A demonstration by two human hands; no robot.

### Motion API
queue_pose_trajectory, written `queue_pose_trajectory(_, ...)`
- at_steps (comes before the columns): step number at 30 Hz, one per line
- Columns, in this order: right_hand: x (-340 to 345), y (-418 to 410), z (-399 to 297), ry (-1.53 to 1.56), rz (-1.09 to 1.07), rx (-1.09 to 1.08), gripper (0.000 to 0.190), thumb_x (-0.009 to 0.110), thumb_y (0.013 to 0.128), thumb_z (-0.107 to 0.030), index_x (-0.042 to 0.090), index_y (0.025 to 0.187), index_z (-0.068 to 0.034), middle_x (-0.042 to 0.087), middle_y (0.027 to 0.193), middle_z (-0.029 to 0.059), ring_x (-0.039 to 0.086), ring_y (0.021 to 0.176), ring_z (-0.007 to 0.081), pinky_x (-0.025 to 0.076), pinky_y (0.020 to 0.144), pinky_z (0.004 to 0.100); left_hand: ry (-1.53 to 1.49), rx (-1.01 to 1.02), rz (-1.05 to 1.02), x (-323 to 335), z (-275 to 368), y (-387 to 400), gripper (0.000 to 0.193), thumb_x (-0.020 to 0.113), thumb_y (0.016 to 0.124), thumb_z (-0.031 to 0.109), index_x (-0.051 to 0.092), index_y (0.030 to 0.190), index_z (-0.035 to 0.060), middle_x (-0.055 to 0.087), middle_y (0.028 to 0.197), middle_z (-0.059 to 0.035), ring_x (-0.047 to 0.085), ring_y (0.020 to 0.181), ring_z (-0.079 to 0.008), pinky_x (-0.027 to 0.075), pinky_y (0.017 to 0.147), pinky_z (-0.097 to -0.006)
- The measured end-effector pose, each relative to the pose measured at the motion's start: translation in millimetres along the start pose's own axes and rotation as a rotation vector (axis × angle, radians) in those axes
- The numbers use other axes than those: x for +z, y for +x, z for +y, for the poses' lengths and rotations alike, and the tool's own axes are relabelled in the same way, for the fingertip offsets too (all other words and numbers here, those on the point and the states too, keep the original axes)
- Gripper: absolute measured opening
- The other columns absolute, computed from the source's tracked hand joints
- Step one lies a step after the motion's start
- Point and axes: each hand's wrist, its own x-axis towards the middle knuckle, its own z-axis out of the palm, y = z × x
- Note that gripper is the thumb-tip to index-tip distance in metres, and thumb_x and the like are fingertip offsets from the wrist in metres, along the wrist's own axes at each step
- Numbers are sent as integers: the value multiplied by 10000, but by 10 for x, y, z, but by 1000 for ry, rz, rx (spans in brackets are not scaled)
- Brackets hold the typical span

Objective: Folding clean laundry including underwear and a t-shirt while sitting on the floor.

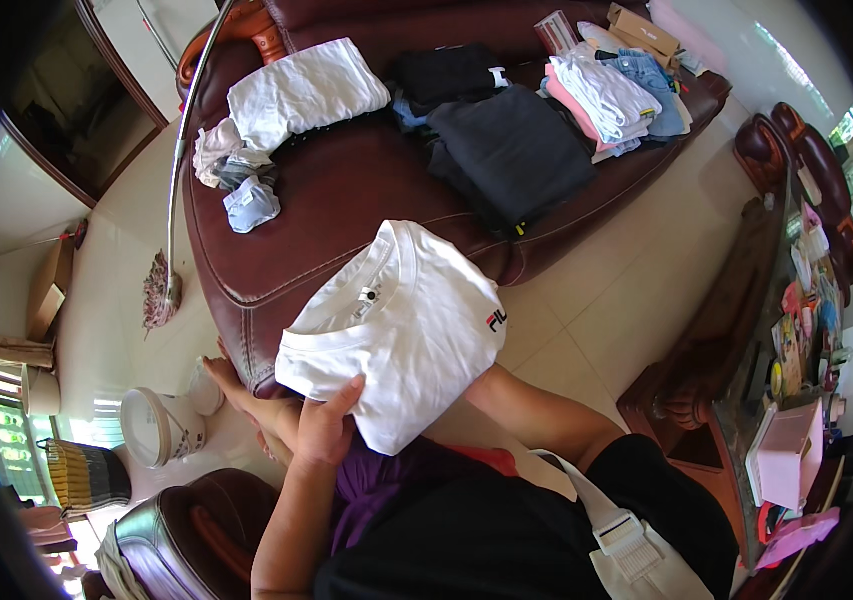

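Note:
A white Fila T-shirt [426, 337], folded into a compact bundle with its round collar to the upper left, is held up above my lap. My left hand [329, 427] grips its lower left edge, the thumb on top and the fingers underneath. My right hand reaches beneath the shirt's right side and is hidden by the cloth; only the wrist shows. Beyond the shirt lies the dark red leather sofa [336, 195]. On its seat are a folded white garment [306, 90], a stack of dark clothes [513, 150] and a pile of light clothes [606, 97].
Small crumpled garments [246, 187] lie on the sofa's left part. A mop [164, 292] leans at the left, near a white bucket [153, 427]. To the right stands a cluttered table [741, 405] with a pink box [790, 454]. A brown armchair [186, 525] is at lower left.

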Motion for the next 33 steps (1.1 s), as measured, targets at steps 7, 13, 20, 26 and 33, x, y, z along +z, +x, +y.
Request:
queue_pose_trajectory(7,-139,136,-375,-95,27,-129,488,421,935,-355,409,1324,-62,488,1299,118,496,1168,254,403,994,417,180,-120,-80,-31,62,17,389,610,874,168,462,1206,29,622,1014,-98,631,835,-186,518,702,-302)
queue_pose_trajectory(13,-281,502,-1124,-188,40,-215,485,416,935,-362,415,1316,-60,502,1281,114,504,1156,258,415,981,421,517,262,18,-206,161,122,350,564,889,196,485,1172,6,619,892,-101,621,772,-194,494,717,-295)
queue_pose_trajectory(20,-412,1121,-2581,-339,67,-312,483,410,936,-369,422,1306,-57,518,1260,110,514,1142,262,430,966,426,1651,1089,273,-217,472,444,518,671,759,209,498,1219,45,505,1197,-148,425,1196,-329,287,1028,-464)
queue_pose_trajectory(26,-493,1177,-2779,-393,87,-397,493,409,932,-387,428,1297,-56,527,1250,106,521,1132,269,447,945,431,1910,930,299,-473,363,630,588,605,789,412,483,1274,102,422,1330,-152,363,1262,-320,226,1068,-491)
queue_pose_trajectory(33,-505,1022,-2934,-233,22,-429,729,401,850,-625,435,1300,-52,530,1261,110,500,1158,297,413,960,485,1913,917,274,-455,362,664,590,598,796,410,483,1280,93,416,1337,-165,366,1258,-334,221,1070,-493)
